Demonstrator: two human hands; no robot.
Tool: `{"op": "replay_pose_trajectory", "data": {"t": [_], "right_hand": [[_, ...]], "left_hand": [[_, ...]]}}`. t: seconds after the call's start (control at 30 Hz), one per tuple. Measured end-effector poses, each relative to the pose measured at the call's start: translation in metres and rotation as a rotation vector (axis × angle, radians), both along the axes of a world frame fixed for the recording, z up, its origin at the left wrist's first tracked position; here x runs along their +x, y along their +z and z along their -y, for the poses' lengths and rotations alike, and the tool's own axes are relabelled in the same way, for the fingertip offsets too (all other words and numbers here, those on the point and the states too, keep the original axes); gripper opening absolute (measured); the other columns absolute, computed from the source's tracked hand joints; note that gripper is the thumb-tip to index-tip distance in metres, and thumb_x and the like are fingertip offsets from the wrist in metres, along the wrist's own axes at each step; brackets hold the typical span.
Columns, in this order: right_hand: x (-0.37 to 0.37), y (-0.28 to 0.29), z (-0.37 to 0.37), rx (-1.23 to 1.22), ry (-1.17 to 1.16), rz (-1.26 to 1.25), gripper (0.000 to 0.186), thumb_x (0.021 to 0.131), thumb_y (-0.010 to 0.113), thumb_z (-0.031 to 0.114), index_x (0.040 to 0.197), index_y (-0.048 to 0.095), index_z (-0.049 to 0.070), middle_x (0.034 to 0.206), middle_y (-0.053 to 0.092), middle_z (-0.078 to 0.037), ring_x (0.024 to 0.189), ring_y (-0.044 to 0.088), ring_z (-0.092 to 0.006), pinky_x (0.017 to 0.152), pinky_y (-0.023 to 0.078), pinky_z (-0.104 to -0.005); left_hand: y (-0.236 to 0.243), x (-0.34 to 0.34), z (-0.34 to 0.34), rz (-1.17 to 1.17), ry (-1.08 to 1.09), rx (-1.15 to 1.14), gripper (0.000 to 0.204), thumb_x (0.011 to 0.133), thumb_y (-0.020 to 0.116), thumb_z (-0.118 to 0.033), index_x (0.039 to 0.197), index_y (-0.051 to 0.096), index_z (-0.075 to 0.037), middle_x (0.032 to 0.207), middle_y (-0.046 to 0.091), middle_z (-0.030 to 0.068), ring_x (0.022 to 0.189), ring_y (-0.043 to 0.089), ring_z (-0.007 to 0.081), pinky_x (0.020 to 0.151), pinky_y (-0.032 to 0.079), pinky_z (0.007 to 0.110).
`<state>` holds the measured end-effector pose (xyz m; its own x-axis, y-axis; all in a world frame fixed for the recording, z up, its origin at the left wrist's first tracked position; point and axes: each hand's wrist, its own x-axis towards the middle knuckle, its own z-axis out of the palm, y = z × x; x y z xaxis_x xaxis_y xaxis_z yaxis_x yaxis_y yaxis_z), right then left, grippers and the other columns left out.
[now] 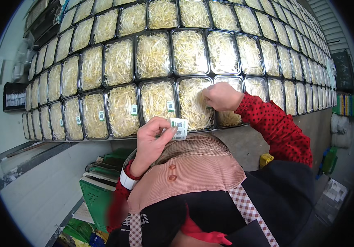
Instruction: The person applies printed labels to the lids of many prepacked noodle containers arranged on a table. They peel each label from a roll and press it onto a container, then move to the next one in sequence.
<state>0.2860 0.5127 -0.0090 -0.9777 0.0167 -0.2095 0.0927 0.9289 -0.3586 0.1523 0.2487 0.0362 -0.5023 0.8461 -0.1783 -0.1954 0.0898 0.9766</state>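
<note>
My left hand (154,138) pinches a small sheet of white and green sticker labels (179,129) with square printed codes, close to the front edge of the trays. My right hand (223,96) is closed over a black tray of bean sprouts (194,111) in the front row. A small green-edged label, mostly hidden, shows under its fingertips at the tray's right side. To the left, several front-row trays bear a like label at their right side, such as the label (170,106) on the neighbouring tray of bean sprouts (154,96).
Rows of filled bean sprout trays (153,55) cover the wide surface ahead. A dark box (14,97) stands at the far left. Green crates (96,199) sit below left. A yellow object (266,159) lies below right, and colourful crates (347,105) stand at the right.
</note>
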Motion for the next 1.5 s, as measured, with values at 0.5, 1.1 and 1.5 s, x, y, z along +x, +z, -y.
{"op": "replay_pose_trajectory", "data": {"t": [0.5,1.1,1.5], "right_hand": [[0.013,0.067,0.104,-1.288,-0.823,-0.289,0.022,0.084,0.071,0.008,0.101,0.063,-0.002,0.079,0.063,-0.003,0.071,0.057,-0.0064,0.065,0.047,-0.0219],[0.104,0.061,-0.054,-0.071,-0.357,0.001,0.010,0.075,0.065,0.014,0.077,0.062,0.005,0.069,0.063,-0.012,0.066,0.063,-0.0308,0.060,0.048,-0.0397],[0.097,0.014,-0.060,0.081,-0.195,0.063,0.008,0.073,0.060,0.016,0.078,0.060,0.010,0.068,0.061,-0.013,0.068,0.062,-0.0353,0.058,0.047,-0.0475]], "left_hand": [[0.002,0.005,-0.023,-0.304,-0.022,0.015,0.010,0.080,0.071,-0.002,0.089,0.068,0.002,0.092,0.065,0.0109,0.079,0.063,0.0162,0.069,0.050,0.026],[-0.001,0.039,-0.056,-0.264,-0.246,0.034,0.007,0.075,0.072,0.001,0.076,0.065,0.001,0.077,0.061,0.0051,0.071,0.058,0.0130,0.066,0.046,0.026],[-0.010,0.039,-0.051,-0.123,-0.306,-0.030,0.007,0.078,0.071,0.001,0.079,0.064,0.001,0.077,0.057,0.0022,0.069,0.052,0.0088,0.063,0.041,0.023]]}}
